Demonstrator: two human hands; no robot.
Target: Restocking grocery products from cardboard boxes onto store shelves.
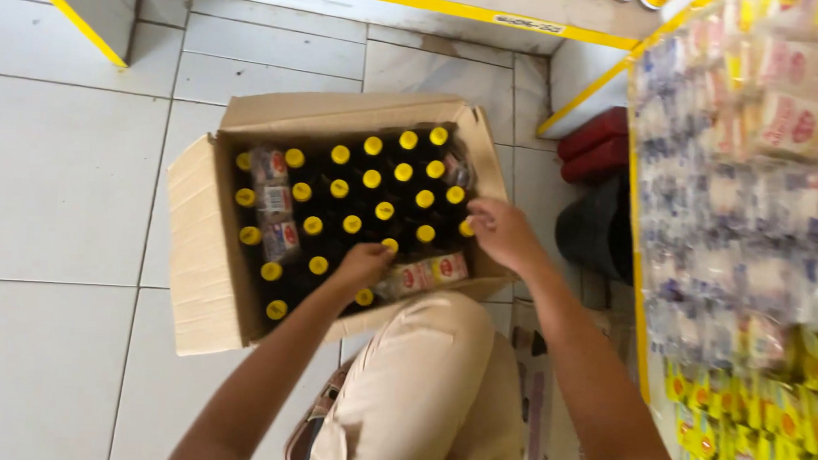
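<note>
Yellow-capped bottles [372, 178] being reached for in box [206, 276], one bottle [388, 246] being pinched by left hand [363, 263], right hand [503, 232] w/ fingers curled, grip can't be told

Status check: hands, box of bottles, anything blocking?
Left hand down on yellow-capped dark bottles in open cardboard box, grip unclear. Right hand at box's right edge, fingers on a cap. Bent knee in beige trousers close against box front.

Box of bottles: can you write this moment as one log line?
left hand: on bottles | right hand: at box edge, by a cap | box: open, on floor
</note>
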